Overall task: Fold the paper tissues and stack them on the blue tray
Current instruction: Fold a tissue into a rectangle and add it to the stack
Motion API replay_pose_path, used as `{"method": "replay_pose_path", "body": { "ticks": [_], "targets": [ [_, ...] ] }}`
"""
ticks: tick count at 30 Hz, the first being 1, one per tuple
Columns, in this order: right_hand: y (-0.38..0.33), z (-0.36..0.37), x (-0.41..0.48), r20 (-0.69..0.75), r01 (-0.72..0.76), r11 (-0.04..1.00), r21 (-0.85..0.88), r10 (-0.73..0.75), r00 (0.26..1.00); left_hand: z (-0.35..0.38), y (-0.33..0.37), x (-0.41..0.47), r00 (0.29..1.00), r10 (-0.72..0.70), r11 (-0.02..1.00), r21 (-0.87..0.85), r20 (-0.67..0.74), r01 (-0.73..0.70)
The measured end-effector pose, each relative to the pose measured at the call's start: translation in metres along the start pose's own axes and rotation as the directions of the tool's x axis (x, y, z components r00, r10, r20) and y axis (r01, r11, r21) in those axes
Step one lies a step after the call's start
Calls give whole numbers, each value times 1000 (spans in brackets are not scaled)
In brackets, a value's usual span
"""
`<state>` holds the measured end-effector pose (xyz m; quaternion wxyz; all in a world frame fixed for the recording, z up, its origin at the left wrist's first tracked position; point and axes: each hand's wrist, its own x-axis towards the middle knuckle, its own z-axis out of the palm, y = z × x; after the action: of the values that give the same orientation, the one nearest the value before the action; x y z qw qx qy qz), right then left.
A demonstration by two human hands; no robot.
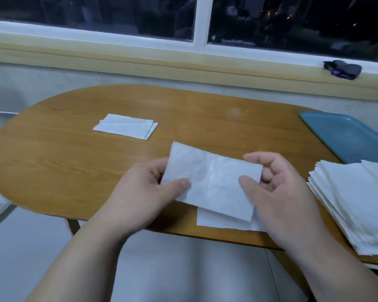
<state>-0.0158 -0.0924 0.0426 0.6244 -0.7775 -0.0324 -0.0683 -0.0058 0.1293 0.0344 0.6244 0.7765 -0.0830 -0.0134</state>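
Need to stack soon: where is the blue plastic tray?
Head view: the blue plastic tray lies at the wooden table's far right, just behind the stack of white paper tissues.

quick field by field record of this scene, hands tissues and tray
left hand: pinches left edge of held tissue
right hand: pinches its right edge
held tissue: white, lifted above the table
loose sheet: flat at table's near edge, beneath held tissue
folded tissues: on table, far left
blue tray: far right, no tissues on visible part
tissue stack: table's right end, beside blue tray
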Motion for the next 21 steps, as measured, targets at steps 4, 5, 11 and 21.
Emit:
{"method": "replay_pose_path", "body": {
  "ticks": [4,5,11,21],
  "targets": [
    [22,-23,6,-91,-47,986,-159,33,995,16,-5,9,997,8,987,161,81,-21],
    [27,-27,8,-104,-55,982,-182,36,994,19,-5,10,996,6,978,207,93,-25],
    [41,-42,10,-73,-36,914,-404,7,997,30,-7,13,968,11,893,434,249,-122],
    [49,-52,7,-2,39,814,-580,-49,999,38,-14,22,961,-8,793,587,277,-162]
  ]
}}
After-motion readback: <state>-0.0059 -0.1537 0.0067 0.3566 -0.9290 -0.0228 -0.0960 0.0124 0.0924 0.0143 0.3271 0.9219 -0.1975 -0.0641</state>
